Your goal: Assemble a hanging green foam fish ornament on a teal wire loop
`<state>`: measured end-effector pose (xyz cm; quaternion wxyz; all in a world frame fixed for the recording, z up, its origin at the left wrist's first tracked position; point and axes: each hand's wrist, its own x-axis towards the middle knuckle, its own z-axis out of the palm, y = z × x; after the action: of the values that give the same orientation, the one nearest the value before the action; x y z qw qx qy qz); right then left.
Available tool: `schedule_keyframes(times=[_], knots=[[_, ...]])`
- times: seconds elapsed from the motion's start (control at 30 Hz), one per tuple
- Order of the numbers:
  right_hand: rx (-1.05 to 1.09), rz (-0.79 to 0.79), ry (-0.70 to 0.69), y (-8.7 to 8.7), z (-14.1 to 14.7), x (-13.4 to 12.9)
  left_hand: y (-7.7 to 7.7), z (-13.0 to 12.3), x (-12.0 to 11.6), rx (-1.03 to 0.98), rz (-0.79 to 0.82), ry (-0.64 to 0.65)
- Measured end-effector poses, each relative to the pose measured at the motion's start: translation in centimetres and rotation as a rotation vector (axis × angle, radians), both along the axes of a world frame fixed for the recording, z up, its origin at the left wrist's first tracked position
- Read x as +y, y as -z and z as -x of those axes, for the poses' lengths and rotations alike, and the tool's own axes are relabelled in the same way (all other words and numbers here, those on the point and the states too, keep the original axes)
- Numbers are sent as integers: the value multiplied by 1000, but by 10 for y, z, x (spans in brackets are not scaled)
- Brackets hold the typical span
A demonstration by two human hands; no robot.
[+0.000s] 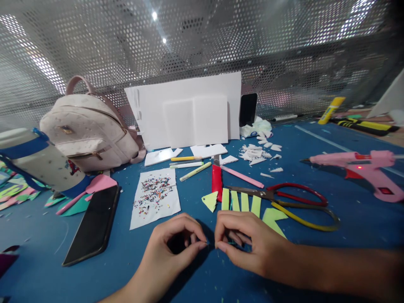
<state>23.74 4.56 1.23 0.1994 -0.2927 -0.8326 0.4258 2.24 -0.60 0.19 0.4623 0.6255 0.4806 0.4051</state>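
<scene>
Above the blue table, my left hand (173, 248) pinches thumb and forefinger together on something too small to make out. Close beside it on the right, my right hand (249, 244) is also closed in a pinch, with a bit of thin teal material showing near its fingers. The fingertips of both hands are a small gap apart. Just beyond them lie light green paper strips (245, 202), a green fish-head-shaped piece (210, 201) and a larger green piece (274, 218). Scissors (261, 192) with red and yellow handles rest behind my right hand.
White paper (170, 198) holding many tiny coloured bits and a black phone (93, 227) lie left. Pens, a red cutter (216, 181) and white scraps sit ahead. A pink glue gun (366, 162) is right; a bag (88, 126) and tumbler (41, 160) stand left.
</scene>
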Motion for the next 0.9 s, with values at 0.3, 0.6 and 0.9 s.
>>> schedule_keyframes(times=[0.3, 0.6, 0.9], knots=[[-6, -3, 11, -1, 1, 0, -1, -1, 0, 33, -38, -3], [18, -32, -30, 7, 0, 1, -3, -4, -4, 156, -198, 58], [28, -175, -98, 17, -1, 0, 1, -3, -4, 254, -264, 76]])
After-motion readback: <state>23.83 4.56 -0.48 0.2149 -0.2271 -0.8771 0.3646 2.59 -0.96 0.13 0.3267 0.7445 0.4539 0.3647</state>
